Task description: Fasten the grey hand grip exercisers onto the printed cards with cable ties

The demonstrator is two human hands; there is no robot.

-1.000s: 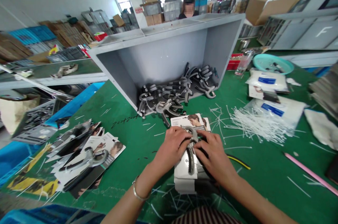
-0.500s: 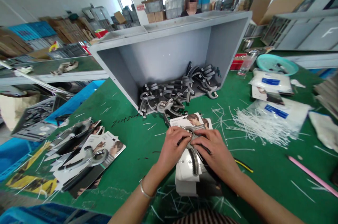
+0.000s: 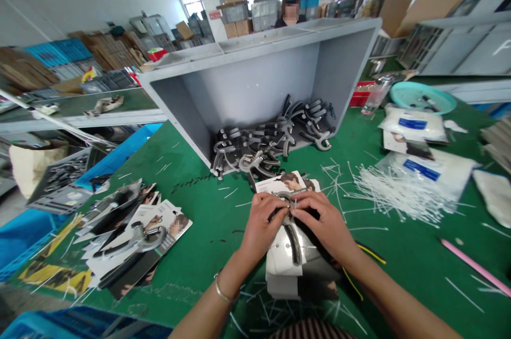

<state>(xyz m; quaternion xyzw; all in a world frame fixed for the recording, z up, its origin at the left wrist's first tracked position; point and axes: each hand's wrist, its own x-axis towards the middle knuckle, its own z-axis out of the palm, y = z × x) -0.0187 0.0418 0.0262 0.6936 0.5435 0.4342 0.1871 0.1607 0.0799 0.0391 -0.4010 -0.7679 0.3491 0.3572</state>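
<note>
In front of me a hand grip strengthener (image 3: 294, 246), grey with a curved handle, lies on a printed card (image 3: 275, 185) atop a stack of similar cards (image 3: 282, 287). My left hand (image 3: 266, 220) is closed in a pinch at the strengthener's coil end, its fingertips partly hiding the metal. Right beside it, my right hand (image 3: 319, 216) is closed too, with a thin pale strip like a cable tie between thumb and forefinger. Their fingertips almost meet over the card. Beneath my right forearm, yellow-and-black tool handles (image 3: 371, 254) show; the tool's head is hidden.
A grey crate (image 3: 255, 83) on its side holds several grip strengtheners (image 3: 275, 137). To the left lie carded strengtheners (image 3: 147, 238). Loose white cable ties (image 3: 399, 195), plastic bags (image 3: 451, 168), a turquoise plate (image 3: 423, 95) and a pink stick (image 3: 475, 267) are on the right. A person (image 3: 291, 3) is behind the crate.
My right hand's fingers have drawn into a tighter pinch by the coil, and a pale strip now shows there. A second yellow tool handle has come into sight. The view has shifted slightly.
</note>
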